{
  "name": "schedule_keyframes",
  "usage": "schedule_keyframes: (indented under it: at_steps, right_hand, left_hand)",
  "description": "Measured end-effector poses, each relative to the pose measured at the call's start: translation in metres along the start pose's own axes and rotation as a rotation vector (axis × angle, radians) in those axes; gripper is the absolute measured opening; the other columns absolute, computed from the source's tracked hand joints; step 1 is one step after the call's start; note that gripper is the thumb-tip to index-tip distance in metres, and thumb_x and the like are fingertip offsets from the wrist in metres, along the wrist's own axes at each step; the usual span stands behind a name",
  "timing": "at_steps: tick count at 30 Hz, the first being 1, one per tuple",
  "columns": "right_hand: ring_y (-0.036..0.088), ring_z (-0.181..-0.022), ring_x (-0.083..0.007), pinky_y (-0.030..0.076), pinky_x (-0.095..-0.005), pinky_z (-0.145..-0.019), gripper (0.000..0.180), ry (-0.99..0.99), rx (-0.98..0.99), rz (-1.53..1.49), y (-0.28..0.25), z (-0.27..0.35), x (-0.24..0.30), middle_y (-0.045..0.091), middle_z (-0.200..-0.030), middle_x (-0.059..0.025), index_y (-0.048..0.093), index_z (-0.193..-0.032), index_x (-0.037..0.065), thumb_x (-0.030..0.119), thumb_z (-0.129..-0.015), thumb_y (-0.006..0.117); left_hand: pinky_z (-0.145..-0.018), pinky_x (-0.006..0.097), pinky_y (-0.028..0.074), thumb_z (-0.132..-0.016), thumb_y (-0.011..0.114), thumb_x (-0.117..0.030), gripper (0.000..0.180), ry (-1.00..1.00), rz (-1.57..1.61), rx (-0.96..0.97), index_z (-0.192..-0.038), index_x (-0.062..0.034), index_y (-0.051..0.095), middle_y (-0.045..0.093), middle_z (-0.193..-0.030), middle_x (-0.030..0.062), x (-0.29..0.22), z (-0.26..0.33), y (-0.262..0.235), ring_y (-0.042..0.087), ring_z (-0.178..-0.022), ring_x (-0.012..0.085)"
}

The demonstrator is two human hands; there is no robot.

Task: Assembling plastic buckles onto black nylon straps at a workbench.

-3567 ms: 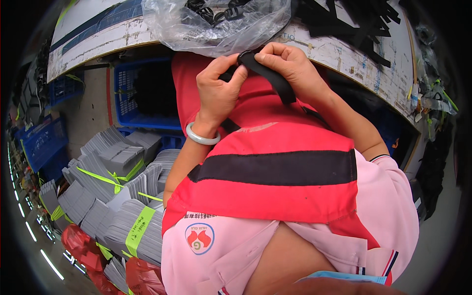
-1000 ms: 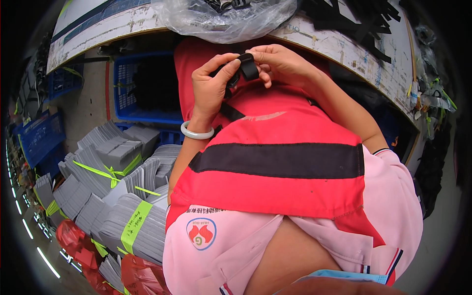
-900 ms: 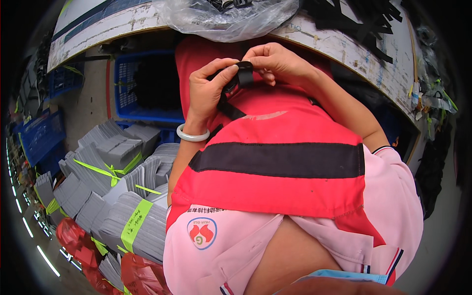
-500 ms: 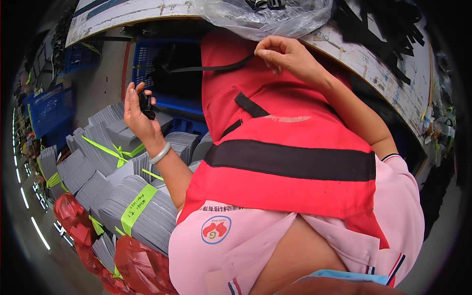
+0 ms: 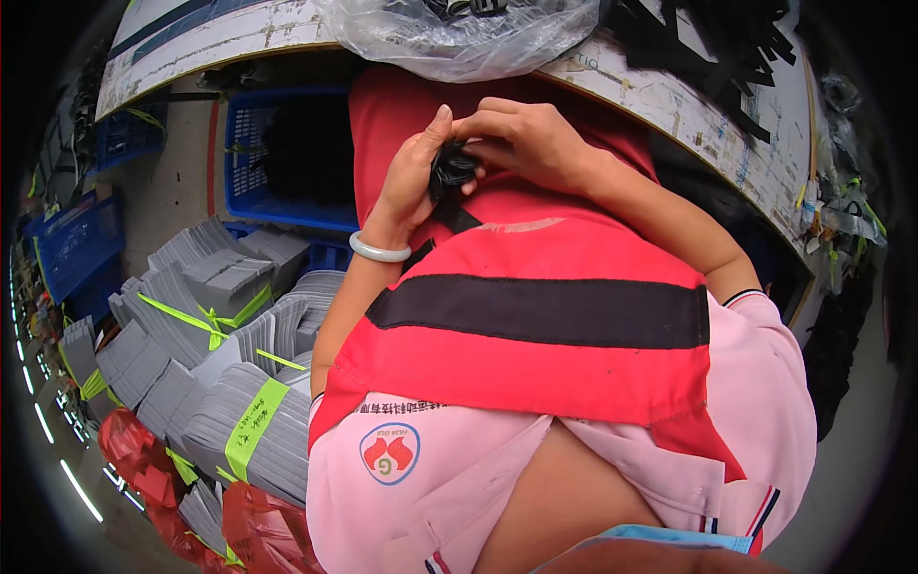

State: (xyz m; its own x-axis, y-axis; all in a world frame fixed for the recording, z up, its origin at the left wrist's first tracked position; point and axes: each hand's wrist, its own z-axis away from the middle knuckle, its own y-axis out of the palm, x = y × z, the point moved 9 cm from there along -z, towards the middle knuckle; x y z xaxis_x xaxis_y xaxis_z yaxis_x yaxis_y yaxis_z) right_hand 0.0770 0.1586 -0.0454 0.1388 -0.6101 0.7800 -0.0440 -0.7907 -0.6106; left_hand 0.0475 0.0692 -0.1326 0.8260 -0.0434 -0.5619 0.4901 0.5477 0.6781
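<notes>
My left hand (image 5: 409, 184), with a pale bangle (image 5: 380, 249) at its wrist, is closed around a small clump of shiny black plastic pieces (image 5: 453, 170); their exact kind is hard to make out. Against it from the right comes my right hand (image 5: 535, 143), its fingers bent in and meeting the left fingertips above the clump. What the right fingers pinch is hidden. Both hands are over the upper part of the red apron (image 5: 535, 383) across my lap, which has a broad black band.
A worktable (image 5: 669, 105) runs along the far side, bearing a clear plastic bag (image 5: 459, 43) and black straps (image 5: 712, 48). To the left are a blue crate (image 5: 244, 158) with dark contents, stacked grey sheets (image 5: 253, 416) tied with green strips, and red bags (image 5: 273, 531).
My left hand has swung right with the black pieces to meet the right hand. The right hand has drawn in and down; the black strap stretched from its fingers no longer shows.
</notes>
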Motion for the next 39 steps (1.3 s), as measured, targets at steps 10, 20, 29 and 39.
schedule_keyframes:
  at_steps: [10,20,29,39]
  right_hand:
    - [0.063,-0.065,-0.0234,0.05,-0.032,-0.053,0.018,-0.128,-0.241,0.265,-0.033,0.024,-0.006,0.06,-0.081,-0.0051,0.063,-0.091,0.008,0.009,-0.076,0.072]
    - [0.06,-0.066,-0.0256,0.049,-0.0344,-0.057,0.012,-0.138,-0.251,0.168,-0.048,0.029,-0.013,0.057,-0.08,-0.0072,0.061,-0.09,0.008,0.015,-0.083,0.068]
    - [0.053,-0.114,-0.0335,0.042,-0.0397,-0.098,0.032,0.292,-0.327,0.64,-0.186,0.086,-0.134,0.056,-0.121,-0.0121,0.061,-0.102,0.009,0.009,-0.071,0.07]
    - [0.057,-0.107,-0.0275,0.043,-0.0339,-0.094,0.017,-0.055,-0.437,0.46,-0.207,0.038,-0.074,0.061,-0.109,-0.0114,0.058,-0.093,0.002,-0.009,-0.08,0.058]
  left_hand:
    - [-0.053,0.028,0.054,-0.1,0.045,-0.04,0.045,-0.002,0.202,0.067,-0.108,0.0017,0.059,0.064,-0.083,0.011,0.015,-0.013,0.005,0.066,-0.074,0.023]
    - [-0.052,0.025,0.05,-0.097,0.055,-0.021,0.026,0.117,-0.089,-0.07,-0.084,0.0003,0.06,0.064,-0.077,0.0122,0.002,-0.034,0.011,0.059,-0.058,0.0162]
    - [-0.057,0.03,0.056,-0.092,0.057,-0.017,0.018,-0.002,0.072,-0.025,-0.096,0.0005,0.058,0.066,-0.082,0.0157,0.009,-0.027,-0.002,0.066,-0.065,0.0229]
    - [-0.044,0.024,0.046,-0.093,0.063,-0.023,0.02,0.134,-0.142,0.009,-0.088,-0.003,0.063,0.065,-0.068,0.0058,-0.004,-0.023,0.027,0.059,-0.052,0.0118]
